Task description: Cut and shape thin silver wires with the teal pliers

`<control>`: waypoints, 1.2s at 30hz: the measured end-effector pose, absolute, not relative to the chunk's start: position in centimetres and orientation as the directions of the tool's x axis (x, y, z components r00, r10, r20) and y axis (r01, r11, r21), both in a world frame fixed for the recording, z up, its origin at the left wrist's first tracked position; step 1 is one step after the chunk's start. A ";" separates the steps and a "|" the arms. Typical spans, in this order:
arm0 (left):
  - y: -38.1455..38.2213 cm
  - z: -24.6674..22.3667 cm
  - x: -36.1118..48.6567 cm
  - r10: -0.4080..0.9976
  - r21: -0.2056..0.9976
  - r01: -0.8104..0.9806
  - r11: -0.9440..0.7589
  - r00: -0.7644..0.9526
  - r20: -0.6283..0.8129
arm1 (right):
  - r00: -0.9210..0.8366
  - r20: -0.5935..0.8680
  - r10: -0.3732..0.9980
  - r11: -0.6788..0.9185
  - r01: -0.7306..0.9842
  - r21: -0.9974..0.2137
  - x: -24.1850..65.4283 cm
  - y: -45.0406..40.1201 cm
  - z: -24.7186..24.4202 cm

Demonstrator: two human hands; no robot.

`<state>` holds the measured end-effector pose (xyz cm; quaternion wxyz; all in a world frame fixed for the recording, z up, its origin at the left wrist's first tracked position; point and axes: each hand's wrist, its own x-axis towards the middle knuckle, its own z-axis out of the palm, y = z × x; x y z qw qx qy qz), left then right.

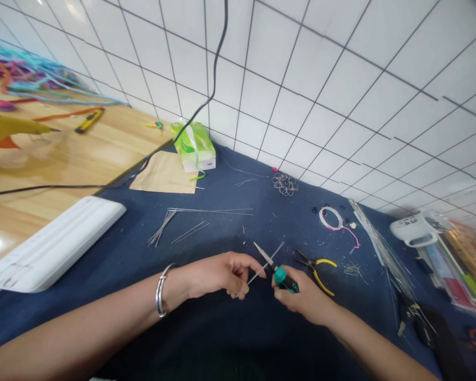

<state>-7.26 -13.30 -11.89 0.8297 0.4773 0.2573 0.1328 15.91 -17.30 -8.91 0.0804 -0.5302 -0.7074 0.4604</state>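
My left hand, with a silver bangle at the wrist, is closed on a thin metal wire that slants up to the right. In my right hand is a pair of long-nose pliers with green and black handles, its jaws pointing up and left. The wire crosses the jaws; whether they clamp it or only touch it I cannot tell. Beside my right hand lies a second pair of pliers with yellow handles. Loose cut wires lie beyond my left hand on the dark blue cloth.
At the left are a white power strip-like box, a yellow glue gun and a yellow cutter. Tissues stand by the tiled wall. Coiled wire, a wire bundle and a white mug are farther right.
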 end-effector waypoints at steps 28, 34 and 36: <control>-13.0 -10.9 -7.7 0.545 0.908 -0.005 0.419 0.801 -0.247 | -0.362 -0.265 0.894 -0.054 0.499 -0.865 14.8 -17.8 -9.8; -13.1 -11.1 -7.7 0.515 0.882 -0.023 0.471 0.819 -0.253 | -0.318 -0.235 0.919 -0.048 0.500 -0.865 14.8 -18.0 -9.8; -13.0 -11.2 -7.8 0.511 0.883 -0.019 0.469 0.821 -0.254 | -0.389 -0.346 0.854 -0.160 0.437 -0.885 14.6 -18.1 -9.3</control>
